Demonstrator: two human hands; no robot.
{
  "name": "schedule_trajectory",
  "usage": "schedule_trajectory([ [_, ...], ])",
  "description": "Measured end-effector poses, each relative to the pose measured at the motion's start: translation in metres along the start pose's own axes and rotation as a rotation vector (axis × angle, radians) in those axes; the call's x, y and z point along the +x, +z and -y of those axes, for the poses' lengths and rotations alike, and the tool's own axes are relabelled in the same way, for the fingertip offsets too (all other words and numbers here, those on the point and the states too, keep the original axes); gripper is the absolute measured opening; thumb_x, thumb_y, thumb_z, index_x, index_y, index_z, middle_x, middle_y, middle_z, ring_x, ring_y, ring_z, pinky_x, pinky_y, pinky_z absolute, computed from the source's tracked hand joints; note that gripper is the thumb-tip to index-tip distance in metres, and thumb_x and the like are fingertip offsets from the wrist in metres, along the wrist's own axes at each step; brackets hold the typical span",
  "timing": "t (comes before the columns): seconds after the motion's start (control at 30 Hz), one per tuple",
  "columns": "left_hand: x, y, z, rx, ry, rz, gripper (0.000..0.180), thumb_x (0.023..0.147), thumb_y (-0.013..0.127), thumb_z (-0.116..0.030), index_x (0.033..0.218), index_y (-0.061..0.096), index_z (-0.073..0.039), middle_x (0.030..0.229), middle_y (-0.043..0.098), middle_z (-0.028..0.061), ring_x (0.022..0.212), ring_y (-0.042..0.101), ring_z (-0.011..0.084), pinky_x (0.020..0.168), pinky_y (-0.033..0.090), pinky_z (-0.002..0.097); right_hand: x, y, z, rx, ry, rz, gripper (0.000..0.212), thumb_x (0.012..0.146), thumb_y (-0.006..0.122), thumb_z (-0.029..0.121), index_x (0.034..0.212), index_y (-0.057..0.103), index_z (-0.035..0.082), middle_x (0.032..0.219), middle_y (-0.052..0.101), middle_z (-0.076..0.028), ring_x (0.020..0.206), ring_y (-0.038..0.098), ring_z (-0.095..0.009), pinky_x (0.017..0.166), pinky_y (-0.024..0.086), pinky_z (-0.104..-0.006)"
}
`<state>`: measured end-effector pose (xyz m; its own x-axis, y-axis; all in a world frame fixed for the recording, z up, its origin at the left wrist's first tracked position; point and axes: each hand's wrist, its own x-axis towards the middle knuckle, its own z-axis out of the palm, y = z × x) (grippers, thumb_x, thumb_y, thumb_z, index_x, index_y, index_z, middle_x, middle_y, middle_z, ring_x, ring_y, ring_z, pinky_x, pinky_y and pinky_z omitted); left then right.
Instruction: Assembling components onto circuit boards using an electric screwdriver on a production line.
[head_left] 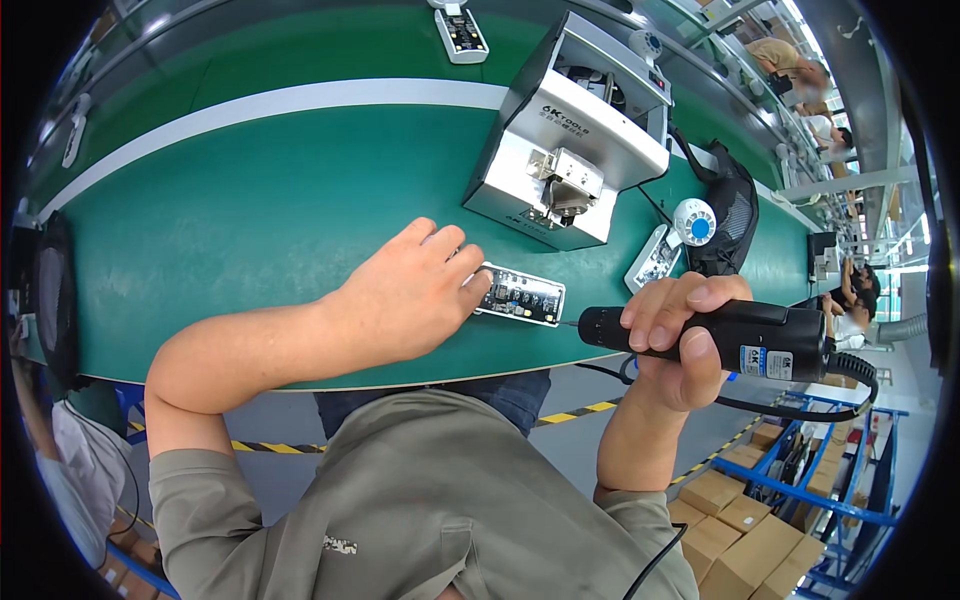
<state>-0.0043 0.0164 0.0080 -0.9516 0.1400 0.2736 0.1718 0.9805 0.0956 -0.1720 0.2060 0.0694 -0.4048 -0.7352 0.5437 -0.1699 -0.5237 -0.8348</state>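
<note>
My right hand [685,335] is wrapped round a black corded electric screwdriver [765,338]. The tool lies nearly level, and its thin bit points left at the right end of a small white-cased device with an open circuit board [525,296]. Whether the bit touches the device I cannot tell. My left hand [420,290] rests over the device's left end, fingers bent and pressed against it; that end is hidden under the hand. Behind the device stands a silver and black screw feeder machine [570,140].
A similar white device with a round blue-centred head [660,250] lies right of the machine, near a black mesh bag [735,205]. Another open device [462,35] sits on the far green strip beyond the white rail [300,103]. Cardboard boxes [750,540] are stacked at lower right.
</note>
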Motion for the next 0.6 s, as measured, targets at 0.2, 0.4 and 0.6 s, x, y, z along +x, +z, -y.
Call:
schedule_trajectory([
  [0.2, -0.0001, -0.0007, 0.0002, -0.013, -0.003, -0.003, 0.022, 0.079, 0.060, -0.015, 0.098, 0.060, -0.005, 0.102, 0.054, 0.0111, 0.091, 0.048, 0.0235, 0.082, 0.039, 0.0339, -0.0002, -0.0003, -0.0007, 0.008, -0.016, 0.011, 0.027, 0.085, 0.059, 0.017, 0.108, 0.050, 0.006, 0.067, 0.056, -0.005, 0.055, 0.055, -0.015, 0.060, 0.049, -0.0284],
  [0.4, 0.0017, 0.0039, 0.0004, -0.009, 0.010, -0.086, 0.016, 0.080, 0.058, -0.015, 0.091, 0.061, -0.004, 0.090, 0.052, 0.0099, 0.082, 0.046, 0.0228, 0.076, 0.038, 0.0338, -0.0021, 0.0031, -0.0016, 0.024, -0.009, 0.030, 0.024, 0.085, 0.060, 0.016, 0.105, 0.050, 0.007, 0.067, 0.056, -0.005, 0.055, 0.056, -0.015, 0.059, 0.049, -0.0282],
  [0.6, 0.0014, 0.0050, 0.0010, -0.002, 0.017, -0.115, 0.014, 0.080, 0.057, -0.015, 0.087, 0.061, -0.004, 0.085, 0.051, 0.0094, 0.078, 0.044, 0.0227, 0.074, 0.037, 0.0341, -0.0050, 0.0041, -0.0046, 0.021, -0.026, 0.064, 0.024, 0.084, 0.062, 0.016, 0.102, 0.050, 0.007, 0.066, 0.056, -0.005, 0.054, 0.056, -0.015, 0.059, 0.050, -0.0281],
])
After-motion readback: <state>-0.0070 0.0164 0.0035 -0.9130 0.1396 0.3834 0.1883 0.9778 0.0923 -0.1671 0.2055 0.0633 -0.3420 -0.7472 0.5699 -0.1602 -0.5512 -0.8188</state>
